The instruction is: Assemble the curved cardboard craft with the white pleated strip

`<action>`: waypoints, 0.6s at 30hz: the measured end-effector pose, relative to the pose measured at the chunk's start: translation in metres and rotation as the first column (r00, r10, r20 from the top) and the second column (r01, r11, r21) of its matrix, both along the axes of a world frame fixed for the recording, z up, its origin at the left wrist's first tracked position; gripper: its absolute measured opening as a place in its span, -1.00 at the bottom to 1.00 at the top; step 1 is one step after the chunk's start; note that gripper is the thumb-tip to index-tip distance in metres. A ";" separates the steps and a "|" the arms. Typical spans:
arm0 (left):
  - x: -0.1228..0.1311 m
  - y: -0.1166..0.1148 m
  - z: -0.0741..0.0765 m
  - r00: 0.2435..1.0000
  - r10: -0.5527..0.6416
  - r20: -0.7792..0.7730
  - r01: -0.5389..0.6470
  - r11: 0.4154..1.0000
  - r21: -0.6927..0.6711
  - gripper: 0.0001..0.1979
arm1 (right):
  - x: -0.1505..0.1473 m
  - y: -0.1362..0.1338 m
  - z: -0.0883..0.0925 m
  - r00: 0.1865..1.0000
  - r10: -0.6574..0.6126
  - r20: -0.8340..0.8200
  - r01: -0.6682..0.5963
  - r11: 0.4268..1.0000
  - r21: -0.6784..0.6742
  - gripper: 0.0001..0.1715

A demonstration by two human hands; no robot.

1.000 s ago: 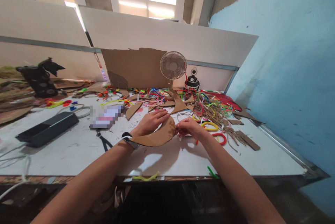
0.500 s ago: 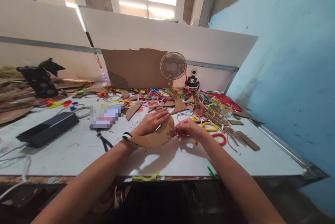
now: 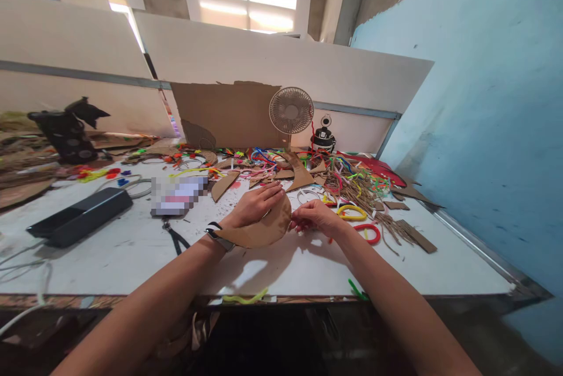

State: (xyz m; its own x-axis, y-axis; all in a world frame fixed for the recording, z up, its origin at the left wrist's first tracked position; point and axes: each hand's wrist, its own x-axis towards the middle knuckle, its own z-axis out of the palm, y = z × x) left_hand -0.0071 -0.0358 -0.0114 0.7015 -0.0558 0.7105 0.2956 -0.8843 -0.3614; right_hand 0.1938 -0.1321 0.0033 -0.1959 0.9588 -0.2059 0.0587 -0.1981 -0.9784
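Note:
A curved cardboard piece [image 3: 263,231], wide at its right end and tapering to a point near my left wrist, is held above the white table. My left hand [image 3: 254,205] grips its upper edge, fingers together and pointing right. At the right edge of the piece, my right hand [image 3: 315,216] has its fingers pinched together; whatever is between the fingertips is too small to make out. A dark strap with a watch circles my left wrist.
Behind my hands lie cardboard scraps [image 3: 225,186], pipe cleaners and twine [image 3: 347,179]. Yellow-handled [image 3: 352,212] and red loops [image 3: 372,234] lie right. A fan [image 3: 291,111] and bottle [image 3: 323,140] stand behind. Left are a phone [image 3: 180,195] and dark box [image 3: 81,217].
The cardboard piece has turned very slightly, and my right hand has shifted a little left along its edge. My left hand keeps its place.

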 end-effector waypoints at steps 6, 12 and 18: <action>-0.001 0.005 -0.008 0.998 0.059 -0.033 -0.059 0.998 0.005 -0.69 | -0.001 0.000 0.000 1.000 -0.009 -0.004 0.009 1.000 -0.013 -0.73; -0.001 0.008 -0.011 0.997 0.058 -0.048 -0.058 0.998 -0.003 -0.68 | -0.001 0.001 0.000 0.998 -0.029 -0.062 0.026 0.998 -0.050 -0.68; -0.003 0.008 -0.009 0.997 0.039 -0.064 -0.039 0.999 0.003 -0.67 | 0.001 0.001 0.001 0.997 -0.020 -0.077 0.015 0.998 -0.057 -0.76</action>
